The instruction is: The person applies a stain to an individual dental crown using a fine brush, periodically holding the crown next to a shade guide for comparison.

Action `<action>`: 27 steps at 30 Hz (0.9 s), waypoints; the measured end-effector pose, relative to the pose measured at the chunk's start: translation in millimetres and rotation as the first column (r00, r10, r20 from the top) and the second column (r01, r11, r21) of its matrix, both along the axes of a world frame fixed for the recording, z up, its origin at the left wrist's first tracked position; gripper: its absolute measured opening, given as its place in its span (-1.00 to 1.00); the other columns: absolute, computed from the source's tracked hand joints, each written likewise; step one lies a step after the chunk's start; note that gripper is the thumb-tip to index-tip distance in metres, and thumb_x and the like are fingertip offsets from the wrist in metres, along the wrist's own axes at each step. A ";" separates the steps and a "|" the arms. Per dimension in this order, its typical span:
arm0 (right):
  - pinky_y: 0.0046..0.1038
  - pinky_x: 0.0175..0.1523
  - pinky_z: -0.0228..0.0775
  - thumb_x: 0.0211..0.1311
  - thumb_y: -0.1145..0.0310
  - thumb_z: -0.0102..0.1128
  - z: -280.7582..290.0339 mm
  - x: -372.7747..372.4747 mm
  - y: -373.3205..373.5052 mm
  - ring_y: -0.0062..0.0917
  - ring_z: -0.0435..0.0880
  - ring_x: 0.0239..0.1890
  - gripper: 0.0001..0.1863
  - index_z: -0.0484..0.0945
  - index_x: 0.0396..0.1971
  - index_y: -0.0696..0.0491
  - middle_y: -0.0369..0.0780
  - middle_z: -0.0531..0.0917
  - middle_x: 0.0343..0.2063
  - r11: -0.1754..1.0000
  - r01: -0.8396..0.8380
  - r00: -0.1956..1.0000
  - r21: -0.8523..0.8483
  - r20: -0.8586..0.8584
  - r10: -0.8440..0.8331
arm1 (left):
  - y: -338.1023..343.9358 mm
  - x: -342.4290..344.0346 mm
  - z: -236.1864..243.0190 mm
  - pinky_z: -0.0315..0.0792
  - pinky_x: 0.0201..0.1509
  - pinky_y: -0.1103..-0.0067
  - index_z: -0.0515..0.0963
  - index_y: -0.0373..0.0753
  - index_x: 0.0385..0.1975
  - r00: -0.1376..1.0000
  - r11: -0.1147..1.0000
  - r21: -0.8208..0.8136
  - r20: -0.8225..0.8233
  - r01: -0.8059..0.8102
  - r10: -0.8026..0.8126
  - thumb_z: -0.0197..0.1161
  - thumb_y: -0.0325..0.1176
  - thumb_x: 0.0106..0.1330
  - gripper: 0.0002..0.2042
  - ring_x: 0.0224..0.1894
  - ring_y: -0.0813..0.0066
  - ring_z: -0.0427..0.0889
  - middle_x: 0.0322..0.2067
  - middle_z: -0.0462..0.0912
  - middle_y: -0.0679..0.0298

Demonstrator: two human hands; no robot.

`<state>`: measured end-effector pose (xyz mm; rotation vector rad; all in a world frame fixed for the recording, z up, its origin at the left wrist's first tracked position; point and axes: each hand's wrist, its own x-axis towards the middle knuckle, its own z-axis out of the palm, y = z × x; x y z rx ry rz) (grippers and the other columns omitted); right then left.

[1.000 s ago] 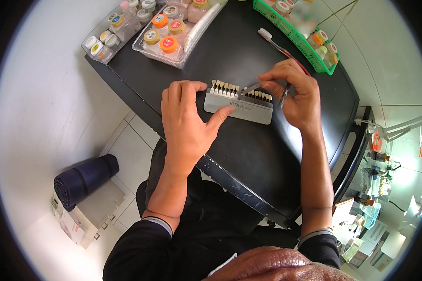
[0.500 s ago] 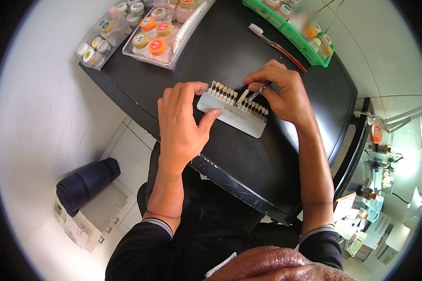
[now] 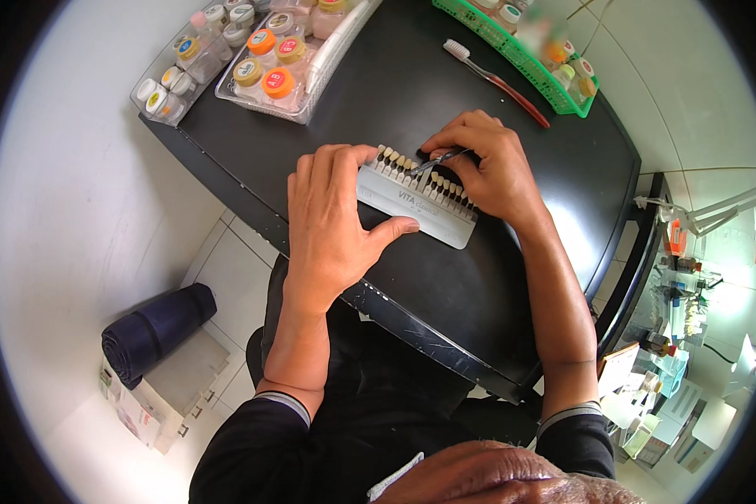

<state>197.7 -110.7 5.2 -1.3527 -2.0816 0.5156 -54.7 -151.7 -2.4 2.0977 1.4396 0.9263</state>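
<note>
A grey dental shade guide (image 3: pixel 420 210) lies on the black table, with a row of tooth-coloured tabs (image 3: pixel 388 160) along its far edge. My left hand (image 3: pixel 332 227) spans its left end, index fingertip by the end tabs and thumb at the near edge. Closed in a pinch, my right hand (image 3: pixel 497 168) grips a slim, dark-patterned tool (image 3: pixel 445 157) above the guide. The tool's thin tip points down-left among the tabs, but contact is unclear. A small black piece (image 3: pixel 423 154) shows at the right fingertips; its kind cannot be made out.
Clear trays of capped jars (image 3: pixel 265 76) stand at the far left. A red-handled toothbrush (image 3: pixel 500 84) lies beyond my right hand, near a green basket (image 3: pixel 554 94) of bottles. The table's chipped front edge (image 3: pixel 412 323) runs below my hands. A cluttered bench (image 3: pixel 647 353) is at right.
My right hand and the tool have shifted left along the tabs. The pale tab that stuck up near the middle no longer does. My left thumb has slid right along the guide's near edge.
</note>
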 end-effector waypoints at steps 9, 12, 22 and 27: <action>-0.15 0.06 0.56 0.28 0.46 0.53 13.8 -8.3 -6.5 -0.18 0.80 -0.19 -0.82 0.89 -0.13 0.05 -0.13 0.86 -0.31 0.996 0.057 0.995 -0.066 0.080 -0.051 | -0.2 0.3 -0.1 0.42 0.31 0.20 0.58 -0.18 0.13 1.000 1.000 0.019 -0.031 -0.003 0.004 0.88 -0.18 -0.14 -0.22 0.16 0.05 0.56 0.10 0.65 0.21; -0.17 -0.02 0.63 0.34 0.39 0.54 16.1 -8.5 -6.2 -0.17 0.83 -0.26 -0.81 0.87 -0.11 0.11 -0.06 0.85 -0.34 0.970 0.148 0.987 -0.192 -0.030 -0.157 | -0.2 -0.1 -1.1 0.42 0.29 0.21 0.60 -0.18 0.09 1.000 1.000 0.030 -0.020 0.008 -0.007 0.88 -0.19 -0.14 -0.24 0.15 0.06 0.56 0.08 0.64 0.21; -0.16 -0.05 0.64 0.37 0.30 0.53 21.0 -10.9 -7.4 -0.16 0.81 -0.23 -0.74 0.81 -0.17 0.21 -0.01 0.81 -0.28 0.952 0.201 0.980 -0.231 0.038 -0.197 | -0.3 0.0 0.1 0.42 0.27 0.21 0.60 -0.17 0.06 1.000 1.000 0.029 -0.030 0.006 -0.005 0.88 -0.18 -0.13 -0.28 0.13 0.05 0.55 0.07 0.63 0.20; -0.15 -0.06 0.62 0.36 0.29 0.54 19.7 -14.7 -8.0 -0.17 0.79 -0.22 -0.74 0.80 -0.20 0.21 -0.03 0.80 -0.31 0.955 0.209 0.978 -0.211 0.043 -0.205 | 0.0 0.1 -0.5 0.41 0.26 0.21 0.61 -0.17 0.04 1.000 0.999 0.033 -0.026 0.008 -0.007 0.88 -0.18 -0.13 -0.29 0.13 0.05 0.55 0.07 0.63 0.19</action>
